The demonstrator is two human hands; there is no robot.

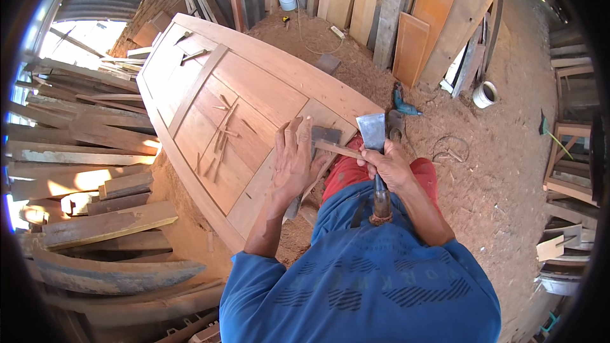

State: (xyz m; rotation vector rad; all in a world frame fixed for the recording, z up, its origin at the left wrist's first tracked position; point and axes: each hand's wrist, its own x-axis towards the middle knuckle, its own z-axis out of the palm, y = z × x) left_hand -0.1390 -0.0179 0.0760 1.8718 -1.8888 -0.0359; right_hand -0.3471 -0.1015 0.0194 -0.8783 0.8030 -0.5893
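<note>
My right hand grips a chisel with a broad metal blade pointing up and away, its handle running back toward my shirt. The same fingers pinch a thin wooden strip that reaches left toward my other hand. By the strip's left end lies a dark grey flat piece; I cannot tell whether the two are joined. My left hand is raised beside it over the panel's near end, fingers stretched out, nothing seen in it. Beneath lies a large framed wooden panel.
Several small wood sticks lie on the panel, with a dark tool at its far end. Stacked timber fills the left side. Boards lean behind. A teal power tool and a white bucket stand on the dusty floor.
</note>
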